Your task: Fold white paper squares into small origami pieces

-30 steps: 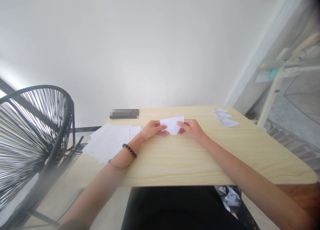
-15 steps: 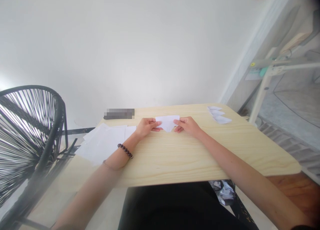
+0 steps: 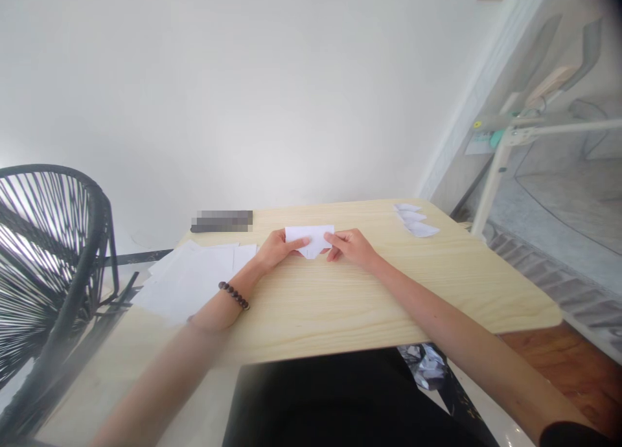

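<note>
Between my two hands is a folded sheet of white paper (image 3: 311, 235), straight along its top and narrowing to a blunt point below. My left hand (image 3: 280, 247) grips its left side, the thumb lying across the front face. On the right edge, my right hand (image 3: 350, 245) pinches the paper between thumb and fingers. The fingers behind the paper are partly hidden. It is held just above the wooden table (image 3: 311, 311). A dark bead bracelet (image 3: 234, 296) circles my left wrist.
Loose white sheets (image 3: 187, 282) lie on the table's left. Several folded paper pieces (image 3: 418, 229) sit at the back right. A dark object (image 3: 222, 221), partly blurred out, is at the back left. A black corded chair (image 3: 92, 240) stands at left, a white metal frame (image 3: 495, 175) at right.
The view has shifted slightly right. My left thumb has moved further inward over the front of the paper. Both hands still hold it.
</note>
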`<state>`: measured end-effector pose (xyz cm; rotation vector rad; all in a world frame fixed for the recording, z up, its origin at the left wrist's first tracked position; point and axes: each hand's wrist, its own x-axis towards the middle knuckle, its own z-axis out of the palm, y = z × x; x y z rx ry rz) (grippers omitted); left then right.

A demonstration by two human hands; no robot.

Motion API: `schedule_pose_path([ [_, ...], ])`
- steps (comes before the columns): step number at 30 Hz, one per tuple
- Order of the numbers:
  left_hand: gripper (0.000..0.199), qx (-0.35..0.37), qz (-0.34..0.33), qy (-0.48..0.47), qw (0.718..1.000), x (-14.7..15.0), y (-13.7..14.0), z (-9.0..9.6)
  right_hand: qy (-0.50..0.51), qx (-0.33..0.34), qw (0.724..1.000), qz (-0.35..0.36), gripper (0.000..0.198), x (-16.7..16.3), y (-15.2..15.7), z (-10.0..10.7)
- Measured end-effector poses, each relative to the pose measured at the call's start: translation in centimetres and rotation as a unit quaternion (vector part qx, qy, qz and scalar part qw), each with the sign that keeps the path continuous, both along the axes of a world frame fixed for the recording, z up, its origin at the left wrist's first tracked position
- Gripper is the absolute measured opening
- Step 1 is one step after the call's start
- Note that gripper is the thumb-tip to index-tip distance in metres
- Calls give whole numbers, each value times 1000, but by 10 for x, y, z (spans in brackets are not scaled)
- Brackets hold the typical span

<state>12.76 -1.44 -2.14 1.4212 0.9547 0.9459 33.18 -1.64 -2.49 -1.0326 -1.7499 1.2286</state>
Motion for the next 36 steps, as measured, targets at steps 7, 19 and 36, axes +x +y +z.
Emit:
schedule_pose_path([
  [7, 34, 6, 24, 39, 999, 3, -3, 2, -27, 22, 999, 11, 42, -2, -1, -4],
  [19, 29, 1, -5, 41, 999, 2, -5, 4, -45, 43, 998, 25, 44, 0, 1, -7],
  [36, 31, 77, 63, 164, 982, 4, -8, 1, -116, 121, 986, 4, 32, -3, -2, -8],
])
